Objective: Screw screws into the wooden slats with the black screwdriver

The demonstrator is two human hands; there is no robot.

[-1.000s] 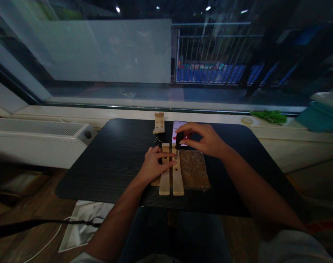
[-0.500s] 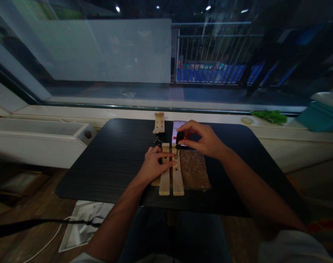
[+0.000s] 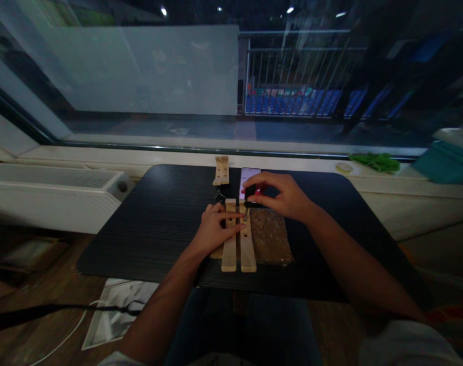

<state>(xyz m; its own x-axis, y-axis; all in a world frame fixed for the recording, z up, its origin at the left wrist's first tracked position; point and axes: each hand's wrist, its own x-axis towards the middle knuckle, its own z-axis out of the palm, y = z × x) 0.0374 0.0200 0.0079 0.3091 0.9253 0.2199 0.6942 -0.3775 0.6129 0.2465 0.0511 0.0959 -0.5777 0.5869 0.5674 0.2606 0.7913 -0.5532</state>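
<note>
My right hand (image 3: 282,195) pinches the black handle of a screwdriver (image 3: 249,193), held nearly upright. Its metal shaft points down at a hole in the right-hand wooden piece (image 3: 248,254). My left hand (image 3: 216,229) lies over the left-hand wooden piece (image 3: 228,256), with its index finger and thumb stretched apart onto the right one, on either side of the screwdriver's tip. Both pieces lie side by side, lengthwise toward me, across a brown slab (image 3: 271,236) that looks wrapped in clear film. The screwdriver's tip is too small to make out exactly.
At the back of the dark table (image 3: 140,223) stands another pale wooden part with holes (image 3: 221,170). Small metal pieces (image 3: 218,195) lie in front of it. A lit phone (image 3: 245,175) is behind my right hand. A radiator (image 3: 56,193) stands to the left, below the window.
My right hand's fingers have shifted slightly around the screwdriver handle, which is tilted a little differently. The left hand and the wooden pieces look nearly unmoved.
</note>
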